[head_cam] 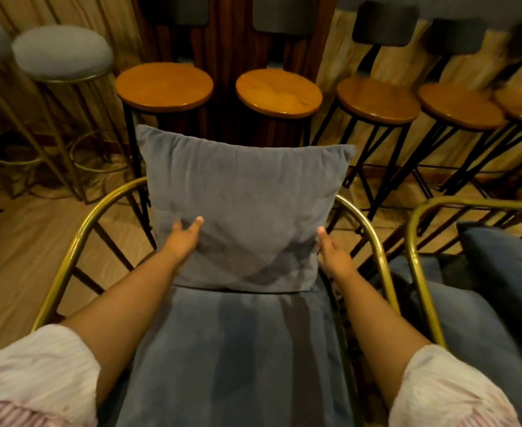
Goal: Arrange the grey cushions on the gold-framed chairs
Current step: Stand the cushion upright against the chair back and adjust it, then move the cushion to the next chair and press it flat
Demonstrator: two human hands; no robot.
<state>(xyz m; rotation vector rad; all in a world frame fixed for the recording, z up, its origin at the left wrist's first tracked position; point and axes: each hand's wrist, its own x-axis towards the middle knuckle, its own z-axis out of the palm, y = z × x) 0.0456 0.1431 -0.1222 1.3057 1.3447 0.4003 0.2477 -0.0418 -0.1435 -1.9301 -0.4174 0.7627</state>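
A square grey cushion (241, 204) stands upright at the back of a gold-framed chair (68, 254), resting on the chair's grey seat pad (232, 349). My left hand (184, 238) grips the cushion's lower left edge, thumb on its front. My right hand (333, 254) holds its lower right edge. A second gold-framed chair (416, 241) stands to the right with a darker grey cushion (506, 260) leaning on its seat.
Several wooden-topped bar stools (164, 84) with black legs stand in a row behind the chairs. Two grey-padded stools with gold legs (62, 53) are at the far left. Wooden floor lies to the left of the chair.
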